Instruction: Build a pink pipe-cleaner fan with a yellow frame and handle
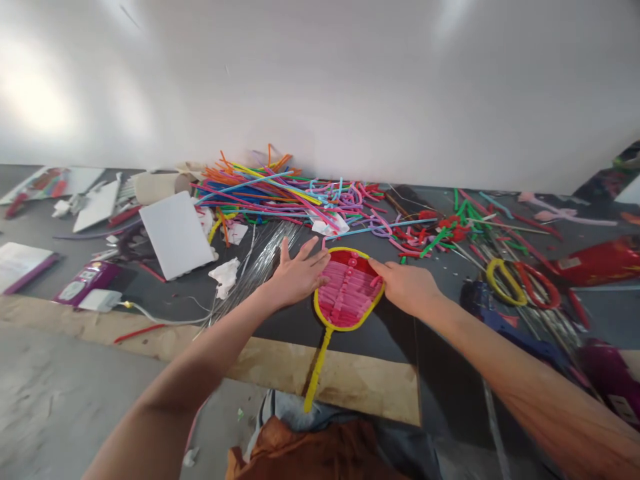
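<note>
A paddle-shaped piece of pipe cleaners [345, 297] lies tilted at the table's front edge. It has a yellow rim, rows of pink and red inside, a line of pink beads down the middle, and a yellow handle [318, 370] that sticks out past the edge. My left hand [299, 272] has its fingers spread, and some of them touch the paddle's upper left rim. At the upper right rim, my right hand [407, 285] is closed with its fingertips on the edge; the thumb is partly hidden.
Loose pipe cleaners [270, 190] are heaped at the back. Left are a white board [177, 235], clear thin sticks [257, 257] and a purple device [87, 281]. Right are yellow-handled scissors [505, 281], a blue glue gun [500, 327] and a red packet [597, 261].
</note>
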